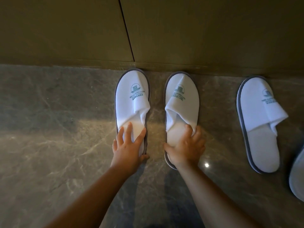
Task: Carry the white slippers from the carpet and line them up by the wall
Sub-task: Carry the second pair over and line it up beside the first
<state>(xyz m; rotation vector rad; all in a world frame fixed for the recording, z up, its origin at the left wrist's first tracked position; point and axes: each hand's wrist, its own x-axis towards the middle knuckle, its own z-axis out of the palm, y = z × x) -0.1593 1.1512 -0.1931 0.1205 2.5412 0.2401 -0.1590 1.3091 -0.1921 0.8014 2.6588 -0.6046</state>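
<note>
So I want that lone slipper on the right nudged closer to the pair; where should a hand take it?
Take the lone slipper at its open heel end, coming from the near side: its toe points at the wall, and the heel sole lies flat and uncovered. Place the grip across the grey-edged heel rim, thumb on the insole.

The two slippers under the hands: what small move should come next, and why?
Probably let go and draw both hands back. The left slipper and middle slipper already lie flat with toes at the wall, in line with the third slipper. The left hand and right hand rest on their heels.
</note>
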